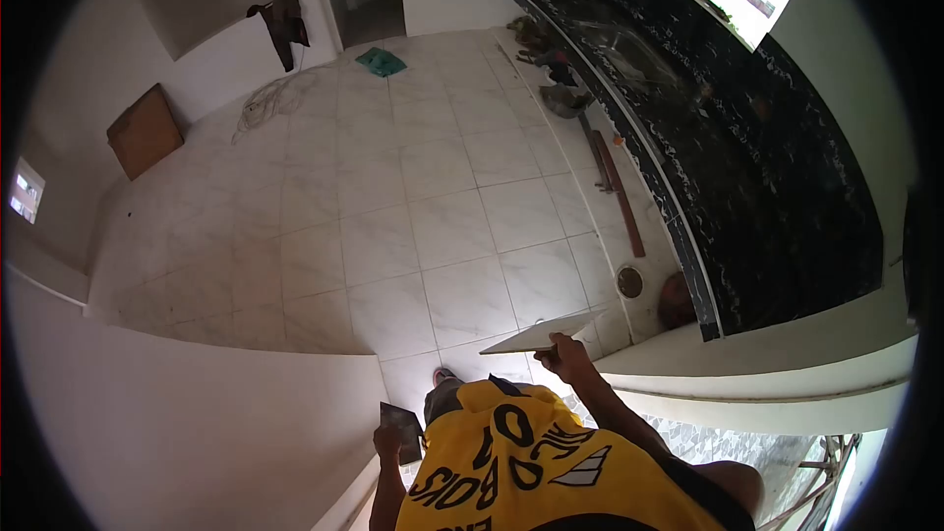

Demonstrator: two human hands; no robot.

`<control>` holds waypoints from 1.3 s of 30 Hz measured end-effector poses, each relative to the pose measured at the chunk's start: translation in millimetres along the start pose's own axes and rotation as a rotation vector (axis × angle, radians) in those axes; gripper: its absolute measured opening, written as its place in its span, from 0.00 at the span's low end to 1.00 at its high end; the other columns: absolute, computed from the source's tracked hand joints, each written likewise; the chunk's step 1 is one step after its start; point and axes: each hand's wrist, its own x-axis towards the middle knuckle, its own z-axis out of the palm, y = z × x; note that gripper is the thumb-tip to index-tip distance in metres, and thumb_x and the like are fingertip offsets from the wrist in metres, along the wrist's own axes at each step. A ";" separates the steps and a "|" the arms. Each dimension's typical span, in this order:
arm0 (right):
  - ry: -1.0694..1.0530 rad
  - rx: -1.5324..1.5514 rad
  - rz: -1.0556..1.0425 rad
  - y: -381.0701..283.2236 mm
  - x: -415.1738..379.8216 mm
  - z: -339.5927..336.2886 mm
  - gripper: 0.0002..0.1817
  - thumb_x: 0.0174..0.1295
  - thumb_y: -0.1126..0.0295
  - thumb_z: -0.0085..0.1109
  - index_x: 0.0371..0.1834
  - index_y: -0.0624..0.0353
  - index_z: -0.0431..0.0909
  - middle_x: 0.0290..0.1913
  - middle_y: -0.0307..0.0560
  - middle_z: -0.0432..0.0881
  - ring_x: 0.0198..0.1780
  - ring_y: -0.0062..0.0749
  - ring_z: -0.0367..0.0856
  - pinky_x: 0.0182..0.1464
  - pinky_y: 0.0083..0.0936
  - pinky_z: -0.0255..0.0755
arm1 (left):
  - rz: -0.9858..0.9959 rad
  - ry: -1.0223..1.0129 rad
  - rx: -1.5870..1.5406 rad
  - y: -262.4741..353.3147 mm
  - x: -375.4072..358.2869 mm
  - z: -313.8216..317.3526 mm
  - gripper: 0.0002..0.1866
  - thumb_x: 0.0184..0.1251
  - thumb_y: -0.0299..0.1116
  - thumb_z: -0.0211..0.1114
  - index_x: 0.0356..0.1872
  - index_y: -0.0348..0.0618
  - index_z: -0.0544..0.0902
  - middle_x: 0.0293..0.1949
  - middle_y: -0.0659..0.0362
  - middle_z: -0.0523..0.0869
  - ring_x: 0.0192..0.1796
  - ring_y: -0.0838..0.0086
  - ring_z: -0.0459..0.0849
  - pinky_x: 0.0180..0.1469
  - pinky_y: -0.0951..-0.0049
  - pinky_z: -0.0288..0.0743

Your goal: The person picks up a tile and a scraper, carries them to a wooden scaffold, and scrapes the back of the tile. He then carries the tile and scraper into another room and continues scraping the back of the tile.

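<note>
Right hand (563,356) closed around the near edge of a pale tile (541,336), fingers curled over the rim, thumb side hidden. Tile jutting forward and to the left from that hand, held nearly flat and seen almost edge-on, clear of the floor (393,197) below. Thin, light cream, straight-edged, with one long edge catching the light; far corner pointing toward the dark surface (747,167) off to the right of the hand.

Left hand (387,441) lower and nearer the body, wrapped around the lower side of a small dark slab (403,427). Slab standing almost upright above that hand, flat, grey-black, roughly rectangular, its top corner raised toward the floor tiles. Exact finger spread hard to make out at this size, though clearly gripping. Well apart from the pale tile, with the yellow shirt (531,472) between the two arms.

Beyond the right hand, just ahead and to the right, a round drain (629,281) in the floor; farther on, a long wooden strip (618,195) lying along the foot of the dark speckled surface. Far ahead of both hands, a green cloth (381,62) on the white floor, a coil of wire (265,98) to its left, and a brown board (145,130) leaning on the wall.
</note>
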 end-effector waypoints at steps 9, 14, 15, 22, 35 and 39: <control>0.135 0.327 -0.070 -55.7 37.9 56.6 0.16 0.69 0.64 0.41 0.46 0.68 0.70 0.35 0.56 0.79 0.34 0.40 0.80 0.29 0.24 0.74 | -0.227 0.198 -0.795 3.8 242.1 -178.8 0.25 0.65 0.47 0.57 0.24 0.29 0.82 0.22 0.43 0.83 0.28 0.50 0.84 0.34 0.53 0.73; 0.091 0.352 -0.083 -94.7 112.6 127.2 0.15 0.69 0.65 0.42 0.43 0.69 0.70 0.32 0.56 0.79 0.34 0.41 0.79 0.27 0.24 0.73 | -0.439 0.024 -0.741 -56.2 297.3 -157.9 0.27 0.65 0.48 0.58 0.26 0.27 0.82 0.22 0.42 0.84 0.28 0.54 0.84 0.35 0.54 0.73; 0.072 0.350 -0.069 -101.7 136.0 142.3 0.15 0.69 0.65 0.42 0.42 0.69 0.69 0.32 0.56 0.79 0.34 0.41 0.79 0.27 0.25 0.73 | -0.496 0.013 -0.726 -69.4 300.3 -151.1 0.27 0.65 0.48 0.58 0.26 0.26 0.82 0.22 0.42 0.84 0.29 0.55 0.84 0.35 0.55 0.73; -0.147 0.202 0.038 -197.2 250.0 313.4 0.14 0.67 0.65 0.44 0.46 0.65 0.71 0.35 0.53 0.80 0.35 0.42 0.80 0.30 0.24 0.73 | -0.812 -0.057 -0.581 -82.9 268.0 -188.0 0.25 0.65 0.47 0.60 0.29 0.28 0.83 0.27 0.45 0.86 0.30 0.57 0.84 0.37 0.57 0.74; -0.443 -0.411 0.061 -287.5 343.1 698.3 0.17 0.66 0.62 0.50 0.51 0.62 0.70 0.38 0.50 0.79 0.37 0.37 0.80 0.32 0.21 0.75 | -1.492 0.227 -1.001 -69.7 361.4 -198.5 0.28 0.61 0.51 0.60 0.36 0.27 0.84 0.38 0.35 0.85 0.46 0.44 0.84 0.51 0.53 0.76; -0.396 -0.367 0.140 -272.9 333.8 803.0 0.10 0.64 0.66 0.49 0.41 0.62 0.72 0.32 0.51 0.80 0.34 0.39 0.81 0.29 0.21 0.77 | -1.604 0.164 -1.001 -133.7 408.0 -171.5 0.30 0.59 0.53 0.61 0.43 0.28 0.82 0.45 0.35 0.83 0.51 0.44 0.82 0.55 0.53 0.76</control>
